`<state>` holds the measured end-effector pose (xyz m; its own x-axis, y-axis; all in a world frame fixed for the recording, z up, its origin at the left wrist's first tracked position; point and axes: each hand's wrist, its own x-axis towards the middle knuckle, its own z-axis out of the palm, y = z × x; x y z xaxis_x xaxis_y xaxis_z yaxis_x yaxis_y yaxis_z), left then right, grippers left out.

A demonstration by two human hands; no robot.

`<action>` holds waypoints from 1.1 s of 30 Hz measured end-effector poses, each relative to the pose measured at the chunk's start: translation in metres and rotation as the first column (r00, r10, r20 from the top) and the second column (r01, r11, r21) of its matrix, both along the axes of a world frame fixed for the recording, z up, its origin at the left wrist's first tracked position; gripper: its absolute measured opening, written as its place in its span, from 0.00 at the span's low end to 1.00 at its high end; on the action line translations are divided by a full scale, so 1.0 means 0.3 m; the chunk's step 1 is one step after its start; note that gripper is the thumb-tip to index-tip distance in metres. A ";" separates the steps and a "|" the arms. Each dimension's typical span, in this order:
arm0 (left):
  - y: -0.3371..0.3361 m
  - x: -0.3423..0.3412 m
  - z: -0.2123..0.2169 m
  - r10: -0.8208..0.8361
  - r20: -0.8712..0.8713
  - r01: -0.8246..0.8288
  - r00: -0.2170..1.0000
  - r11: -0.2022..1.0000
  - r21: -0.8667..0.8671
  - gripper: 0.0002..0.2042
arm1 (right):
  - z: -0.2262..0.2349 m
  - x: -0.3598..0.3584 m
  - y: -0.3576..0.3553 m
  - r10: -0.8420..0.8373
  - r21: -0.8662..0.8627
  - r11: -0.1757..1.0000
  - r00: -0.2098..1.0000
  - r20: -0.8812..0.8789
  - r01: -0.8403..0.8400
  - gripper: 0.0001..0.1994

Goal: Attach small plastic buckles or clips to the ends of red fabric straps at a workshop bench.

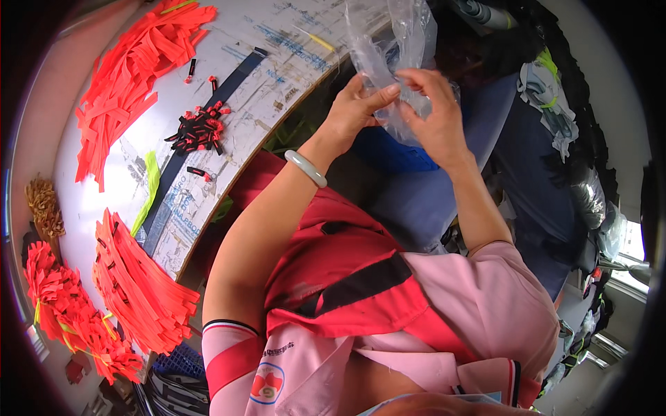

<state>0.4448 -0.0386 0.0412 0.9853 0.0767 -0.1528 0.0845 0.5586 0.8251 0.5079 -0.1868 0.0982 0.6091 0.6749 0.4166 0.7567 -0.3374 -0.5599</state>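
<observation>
A clear plastic bag (388, 59) hangs between my two hands beyond the table's edge, crumpled and see-through. My left hand (357, 111), with a pale bangle on its wrist, pinches the bag between thumb and fingers. Curled round the bag's other side is my right hand (433, 114), its thumb and fingertips on the film. Left of my hands, a pile of small black and red pieces (200, 130) lies on the worn white table (243, 114). Behind the bag shows a blue item (395, 154), partly hidden by my hands.
Bright orange-red strips lie in a far heap (135, 62) and a near stack (139, 284). Tied orange-red bundles (73, 315) sit at the left. A dark band (170, 191) crosses the table, beside a lime strip (148, 191). A yellow-handled tool (321, 41) lies near the edge.
</observation>
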 end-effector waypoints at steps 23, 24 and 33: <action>-0.331 -0.212 0.039 -0.190 0.315 0.025 0.930 0.888 0.460 0.07 | -0.895 0.957 -0.217 0.123 -0.887 0.440 0.988 -0.097 -0.142 0.26; -0.327 -0.220 0.035 -0.201 0.307 0.039 0.930 0.887 0.461 0.07 | -0.900 0.935 -0.192 0.138 -0.896 0.438 0.990 -0.010 -0.070 0.27; -0.313 -0.259 -0.048 -0.351 0.123 0.257 0.928 0.844 0.471 0.07 | -0.884 0.864 -0.239 -0.106 -0.779 0.564 0.960 0.259 0.273 0.37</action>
<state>0.3669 -0.1324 0.0266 0.9753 -0.2196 0.0241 -0.0003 0.1077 0.9942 0.7671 -0.2585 -0.1670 0.7423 0.6572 -0.1305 0.6700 -0.7290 0.1401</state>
